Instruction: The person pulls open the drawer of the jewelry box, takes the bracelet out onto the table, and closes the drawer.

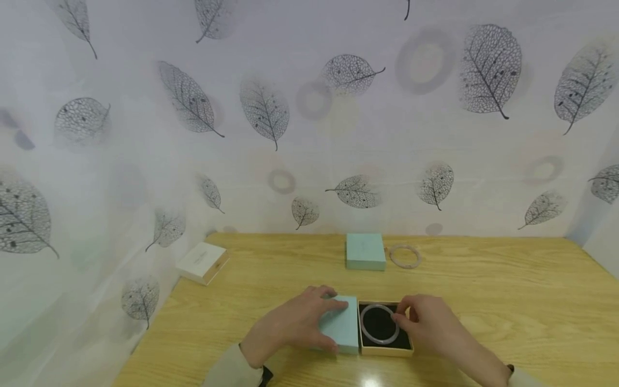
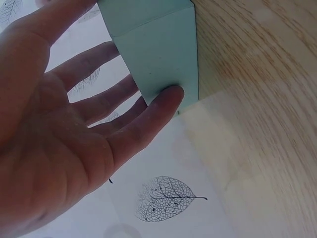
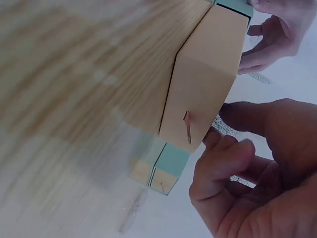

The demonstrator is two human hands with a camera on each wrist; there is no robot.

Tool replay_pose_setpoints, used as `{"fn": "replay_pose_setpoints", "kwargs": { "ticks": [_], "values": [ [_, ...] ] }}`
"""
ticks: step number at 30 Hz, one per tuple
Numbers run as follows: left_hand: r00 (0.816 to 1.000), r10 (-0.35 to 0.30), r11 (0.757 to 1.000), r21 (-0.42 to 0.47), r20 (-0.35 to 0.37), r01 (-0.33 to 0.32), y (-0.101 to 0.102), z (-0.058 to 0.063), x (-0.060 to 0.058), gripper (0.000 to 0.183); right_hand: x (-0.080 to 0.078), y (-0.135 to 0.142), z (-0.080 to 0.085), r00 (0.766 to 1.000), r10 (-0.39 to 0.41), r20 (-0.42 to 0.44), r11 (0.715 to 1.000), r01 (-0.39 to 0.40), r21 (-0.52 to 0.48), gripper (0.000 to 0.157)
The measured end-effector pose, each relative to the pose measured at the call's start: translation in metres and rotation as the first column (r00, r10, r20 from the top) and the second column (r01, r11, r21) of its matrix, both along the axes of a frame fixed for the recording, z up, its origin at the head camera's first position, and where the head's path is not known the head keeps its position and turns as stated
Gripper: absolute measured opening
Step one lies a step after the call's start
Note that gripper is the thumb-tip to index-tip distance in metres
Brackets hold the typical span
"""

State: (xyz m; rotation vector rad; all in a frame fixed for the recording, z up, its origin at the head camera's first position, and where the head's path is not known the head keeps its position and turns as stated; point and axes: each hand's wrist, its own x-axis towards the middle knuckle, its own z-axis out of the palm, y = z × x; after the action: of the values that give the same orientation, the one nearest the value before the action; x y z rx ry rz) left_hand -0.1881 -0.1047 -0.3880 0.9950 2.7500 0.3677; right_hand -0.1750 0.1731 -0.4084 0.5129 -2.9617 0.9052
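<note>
A pale lilac bangle [image 1: 380, 324] lies on the black lining of an open cream drawer tray [image 1: 387, 352]. At the bangle's right edge, my right hand [image 1: 427, 322] pinches it between thumb and forefinger. The right wrist view shows those fingers over the rim of the tray [image 3: 200, 84], whose end carries a small ribbon tab [image 3: 187, 126]; the bangle is hidden there. My left hand [image 1: 300, 320] spans the mint-green box sleeve [image 1: 340, 328] just left of the tray and grips it. One fingertip presses a side of the sleeve [image 2: 158, 64] in the left wrist view.
Another mint-green box [image 1: 365, 251] stands at the back of the wooden table [image 1: 493, 285], with a second pale bangle [image 1: 405, 256] lying beside it. A white box [image 1: 203, 262] sits at the back left. Leaf-patterned cloth [image 1: 309, 161] hangs behind the table and along its left.
</note>
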Motion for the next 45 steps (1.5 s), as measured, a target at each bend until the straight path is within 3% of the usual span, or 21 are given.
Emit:
{"fn": "replay_pose_setpoints", "kwargs": {
  "ticks": [10,20,36,45],
  "values": [
    [1.0,-0.008,1.0,-0.001,0.0,0.008,0.0,0.0,0.001,0.075,-0.006,-0.012,0.0,0.999,-0.05,0.006,0.992,0.048,0.115,0.02],
    [1.0,-0.009,1.0,0.005,0.006,0.009,0.0,0.001,0.001,0.074,-0.01,-0.017,0.002,0.985,-0.14,0.101,0.987,0.13,0.096,0.022],
    [1.0,0.004,1.0,-0.001,0.007,-0.004,0.0,0.0,0.001,0.072,-0.008,-0.015,0.006,0.981,-0.194,-0.029,0.975,0.196,0.107,0.012],
    [1.0,0.002,1.0,0.005,0.019,-0.002,-0.001,-0.001,0.0,0.073,-0.003,-0.015,0.013,0.982,-0.181,-0.053,0.983,0.183,0.035,0.012]
  ]
}}
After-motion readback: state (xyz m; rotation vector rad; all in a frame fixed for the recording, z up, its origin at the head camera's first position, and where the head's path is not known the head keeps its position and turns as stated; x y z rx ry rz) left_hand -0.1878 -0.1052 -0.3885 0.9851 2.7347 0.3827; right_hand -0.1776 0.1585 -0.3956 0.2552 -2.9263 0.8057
